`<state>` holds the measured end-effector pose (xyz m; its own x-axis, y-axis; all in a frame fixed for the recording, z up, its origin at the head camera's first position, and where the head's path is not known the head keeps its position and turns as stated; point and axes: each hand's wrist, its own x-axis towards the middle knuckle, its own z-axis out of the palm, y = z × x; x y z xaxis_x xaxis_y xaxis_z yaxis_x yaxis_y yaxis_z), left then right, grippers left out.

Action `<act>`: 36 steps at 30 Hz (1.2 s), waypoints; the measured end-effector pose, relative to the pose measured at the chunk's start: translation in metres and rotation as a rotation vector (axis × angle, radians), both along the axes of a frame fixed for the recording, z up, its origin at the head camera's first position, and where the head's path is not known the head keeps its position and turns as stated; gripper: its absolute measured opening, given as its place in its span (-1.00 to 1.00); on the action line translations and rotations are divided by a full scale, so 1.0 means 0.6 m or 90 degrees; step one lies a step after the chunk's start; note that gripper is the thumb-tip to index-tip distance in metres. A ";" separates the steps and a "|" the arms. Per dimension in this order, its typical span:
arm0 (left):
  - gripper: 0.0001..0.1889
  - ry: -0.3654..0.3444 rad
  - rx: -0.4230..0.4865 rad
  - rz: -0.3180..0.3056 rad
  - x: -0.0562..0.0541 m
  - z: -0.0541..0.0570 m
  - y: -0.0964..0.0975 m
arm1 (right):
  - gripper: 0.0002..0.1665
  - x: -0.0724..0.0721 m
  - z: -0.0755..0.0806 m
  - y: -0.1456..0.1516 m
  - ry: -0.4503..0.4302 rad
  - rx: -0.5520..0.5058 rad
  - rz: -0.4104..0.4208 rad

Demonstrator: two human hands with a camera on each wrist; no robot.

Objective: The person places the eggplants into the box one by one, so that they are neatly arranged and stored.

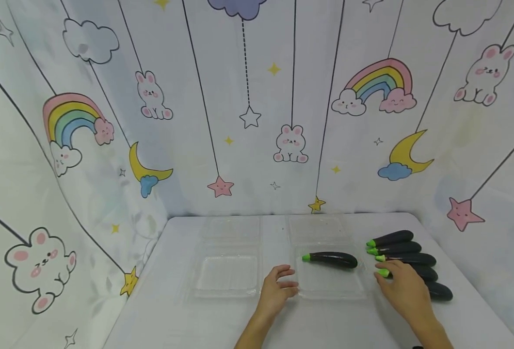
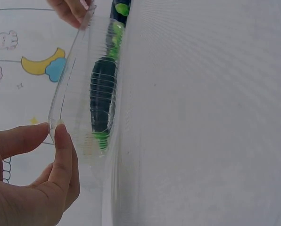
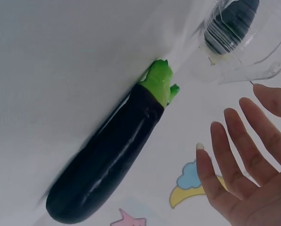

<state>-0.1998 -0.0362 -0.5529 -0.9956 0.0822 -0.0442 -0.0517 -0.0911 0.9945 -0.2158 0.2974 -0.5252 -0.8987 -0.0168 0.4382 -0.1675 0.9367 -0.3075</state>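
Observation:
An eggplant (image 1: 330,260) with a green stem end lies in the open clear plastic box (image 1: 327,291) at right of centre. My left hand (image 1: 276,289) is at that box's left edge; in the left wrist view, its thumb and fingers (image 2: 62,155) pinch the clear rim. My right hand (image 1: 403,288) is beside the row of eggplants (image 1: 414,259) on the right and partly covers the nearer ones. In the right wrist view, the right hand's fingers (image 3: 235,160) are extended and spread, the thumb close to the box corner; an eggplant (image 3: 107,150) lies apart from them.
A second clear plastic box (image 1: 227,274) stands open to the left, its lid (image 1: 232,228) folded back. The right box's lid (image 1: 318,228) also lies back. A white-covered table (image 1: 161,315) holds everything, with patterned cloth (image 1: 248,160) behind and at both sides.

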 end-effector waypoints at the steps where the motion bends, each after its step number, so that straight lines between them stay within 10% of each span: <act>1: -0.33 0.000 -0.002 -0.001 0.000 0.000 0.000 | -0.68 0.000 -0.001 0.002 0.005 -0.003 0.002; 36: -0.35 0.007 -0.009 -0.002 -0.003 -0.004 -0.001 | -0.41 0.002 0.001 0.079 -0.187 0.014 -0.003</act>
<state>-0.2015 -0.0366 -0.5555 -0.9958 0.0851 -0.0340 -0.0405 -0.0767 0.9962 -0.2144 0.3445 -0.5245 -0.9871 -0.0184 0.1591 -0.0695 0.9442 -0.3220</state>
